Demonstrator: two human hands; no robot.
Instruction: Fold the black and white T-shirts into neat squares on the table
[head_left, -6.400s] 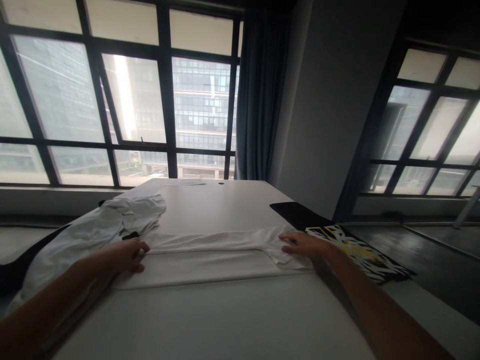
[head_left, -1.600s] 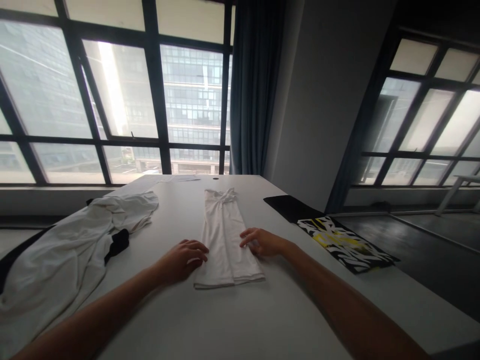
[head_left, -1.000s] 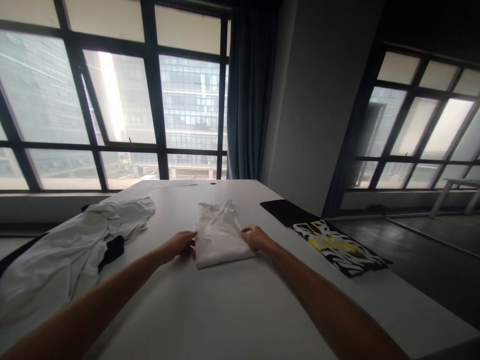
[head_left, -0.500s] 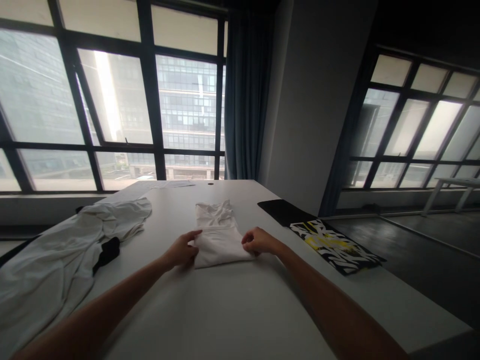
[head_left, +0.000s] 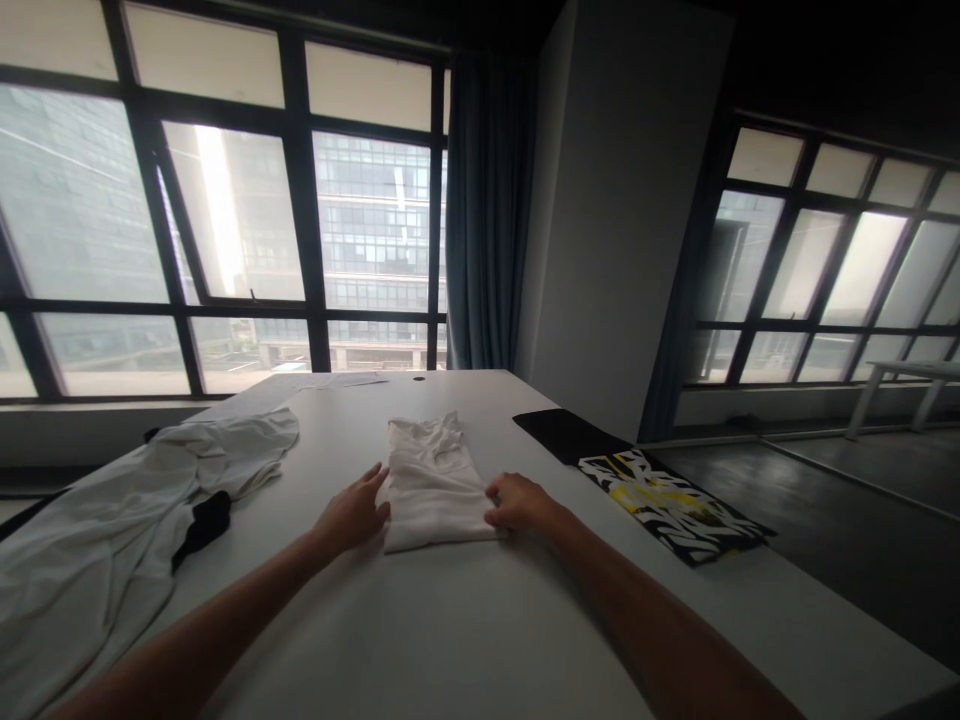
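Observation:
A white shirt, folded into a narrow rectangle, lies flat on the white table in front of me. Its far end is crumpled around what looks like the collar. My left hand rests at the shirt's left edge, fingers apart and thumb toward the cloth. At the right edge, near the close corner, my right hand touches the fabric with bent fingers and a gap between thumb and forefinger. Neither hand appears to pinch the cloth. Its undersides are hidden.
A loose heap of white clothing with a black part covers the table's left side. On the right lies a folded black garment with a yellow and white print. Thin sheets lie at the far left, near the windows.
The crosswise fold line over the shirt's middle is gone, and the surface now runs on toward the collar. Both hands have loosened, and the left has shifted slightly outward.

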